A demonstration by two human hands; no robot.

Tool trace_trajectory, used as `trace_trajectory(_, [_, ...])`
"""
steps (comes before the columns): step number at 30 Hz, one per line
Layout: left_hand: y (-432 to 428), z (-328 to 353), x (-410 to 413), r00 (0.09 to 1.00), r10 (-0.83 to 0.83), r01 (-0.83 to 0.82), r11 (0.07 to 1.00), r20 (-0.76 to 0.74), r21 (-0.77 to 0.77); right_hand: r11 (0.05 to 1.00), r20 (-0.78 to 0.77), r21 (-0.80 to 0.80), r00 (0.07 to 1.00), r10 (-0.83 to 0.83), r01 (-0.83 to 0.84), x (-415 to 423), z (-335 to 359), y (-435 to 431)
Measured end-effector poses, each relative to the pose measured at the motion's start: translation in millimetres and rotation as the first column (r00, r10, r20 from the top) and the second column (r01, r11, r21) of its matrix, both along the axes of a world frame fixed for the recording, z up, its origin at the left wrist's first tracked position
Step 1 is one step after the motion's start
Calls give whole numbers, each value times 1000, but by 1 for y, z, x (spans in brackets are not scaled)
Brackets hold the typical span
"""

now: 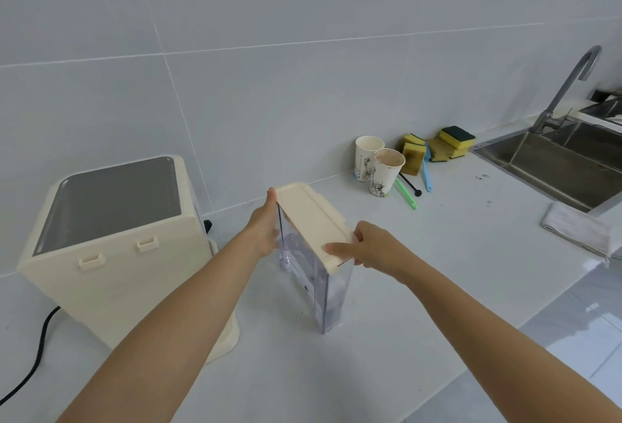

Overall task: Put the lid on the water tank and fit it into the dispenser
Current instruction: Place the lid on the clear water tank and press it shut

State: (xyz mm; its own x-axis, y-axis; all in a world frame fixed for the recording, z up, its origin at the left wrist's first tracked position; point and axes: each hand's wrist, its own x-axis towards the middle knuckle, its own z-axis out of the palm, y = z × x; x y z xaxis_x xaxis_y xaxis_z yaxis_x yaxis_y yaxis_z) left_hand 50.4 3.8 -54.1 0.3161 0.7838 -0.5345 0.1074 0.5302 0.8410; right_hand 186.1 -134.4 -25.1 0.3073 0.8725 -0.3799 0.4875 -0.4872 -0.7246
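A clear plastic water tank stands upright on the white counter, right of the cream dispenser. A cream lid lies on the tank's top. My left hand presses flat against the tank's far left side, fingertips at the lid's far corner. My right hand grips the lid's near end, thumb on top. The dispenser shows its back with two small clips and a grey top panel.
A black power cord runs from the dispenser to the left. Two paper cups, sponges and brushes stand by the wall. A steel sink with a tap and a folded cloth are at the right.
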Motion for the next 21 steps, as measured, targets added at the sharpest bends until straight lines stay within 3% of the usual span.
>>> trace_trajectory(5, [0,3,10,995,-69,74,994,-70,79,997,128,19,989,75,-78,-17,-4,-2])
trace_trajectory(8, [-5,10,3,979,-151,165,981,-136,104,987,201,-63,967,158,-149,-13,-1,0])
trace_trajectory(11, [-21,23,-6,967,-140,200,933,-211,298,987,299,-89,941,157,-136,4,13,7])
trace_trajectory(13, [-41,32,-12,930,-119,307,773,-349,555,996,295,20,953,73,-83,12,23,16])
trace_trajectory(15, [-63,33,-17,788,-55,563,465,-613,683,982,237,167,970,50,-92,12,31,28])
trace_trajectory(17, [-87,33,-18,670,53,722,189,-741,666,952,230,257,967,107,-166,7,35,42])
trace_trajectory(19, [-103,25,-13,642,172,761,-30,-747,648,922,286,261,935,209,-286,-2,35,57])
trace_trajectory(21, [-107,13,-6,602,273,796,-127,-750,592,896,343,226,892,294,-382,-13,34,71])
